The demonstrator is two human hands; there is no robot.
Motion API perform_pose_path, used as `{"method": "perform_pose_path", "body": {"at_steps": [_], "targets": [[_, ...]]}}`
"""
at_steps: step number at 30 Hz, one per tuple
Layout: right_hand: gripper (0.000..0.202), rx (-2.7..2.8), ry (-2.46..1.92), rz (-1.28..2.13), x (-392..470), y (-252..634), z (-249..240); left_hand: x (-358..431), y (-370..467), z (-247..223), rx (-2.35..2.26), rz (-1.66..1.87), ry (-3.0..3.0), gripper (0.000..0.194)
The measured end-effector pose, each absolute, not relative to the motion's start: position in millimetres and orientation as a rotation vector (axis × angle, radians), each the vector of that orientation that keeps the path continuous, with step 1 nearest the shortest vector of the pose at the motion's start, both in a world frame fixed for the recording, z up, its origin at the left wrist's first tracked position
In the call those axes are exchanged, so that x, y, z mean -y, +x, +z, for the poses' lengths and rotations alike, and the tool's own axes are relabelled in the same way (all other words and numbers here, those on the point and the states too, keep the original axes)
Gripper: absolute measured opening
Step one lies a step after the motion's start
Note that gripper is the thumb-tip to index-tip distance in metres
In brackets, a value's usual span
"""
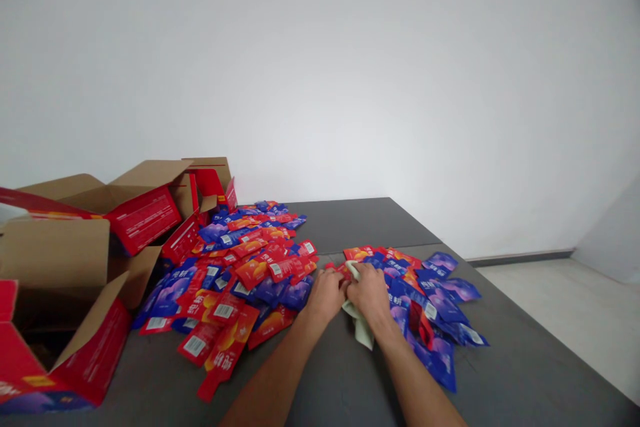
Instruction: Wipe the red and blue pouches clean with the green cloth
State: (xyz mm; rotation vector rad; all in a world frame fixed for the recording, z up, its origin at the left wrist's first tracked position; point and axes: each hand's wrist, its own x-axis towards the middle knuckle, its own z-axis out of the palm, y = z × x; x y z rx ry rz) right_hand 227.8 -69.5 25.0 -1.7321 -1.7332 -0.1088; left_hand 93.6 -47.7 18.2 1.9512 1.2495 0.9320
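Note:
My right hand (369,290) is closed around a pale green cloth (364,333), whose loose end hangs down toward the table. Close beside it, my left hand (326,292) has its fingers curled at a red packet (342,269), which is partly covered by both hands and the cloth. To the right of my hands lies a pile of blue packets (440,300) and red packets (360,253). A larger heap of red and blue packets (260,267) spreads to the left, reaching close to my left wrist.
Open red cardboard boxes (145,217) with brown insides stand along the left side, one box (95,353) at the near left corner. The dark grey table (345,220) has a seam across it and ends at a right edge above a pale floor (560,300). A white wall (350,80) rises behind.

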Motion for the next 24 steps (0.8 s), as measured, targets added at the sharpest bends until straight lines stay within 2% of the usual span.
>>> {"method": "perform_pose_path", "body": {"at_steps": [4, 8, 15, 18, 21, 24], "targets": [[0.038, 1.731, -1.742, -0.079, 71.5, 225.7, 28.1, 45.5, 84.8, 13.7, -1.238, 0.917, 2.049, 0.014], [0.037, 1.706, -1.747, 0.003, 73.9, 226.9, 38.2, 47.1, 79.8, 9.2, -1.248, 0.940, 2.050, 0.006], [0.037, 1.635, -1.856, 0.222, 73.5, 232.4, 40.3, 50.0, 78.7, 4.6, -1.297, 1.096, 1.812, 0.024], [0.035, 1.644, -1.843, 0.324, 73.6, 227.3, 36.3, 46.5, 79.5, 2.6, -1.258, 1.104, 1.669, 0.024], [0.030, 1.641, -1.780, 0.438, 73.9, 222.3, 36.3, 42.1, 81.0, 0.4, -1.241, 1.114, 1.492, 0.022], [0.024, 1.642, -1.585, 0.564, 77.0, 216.4, 43.7, 41.5, 80.4, 1.2, -1.232, 1.146, 1.299, 0.035]]}}
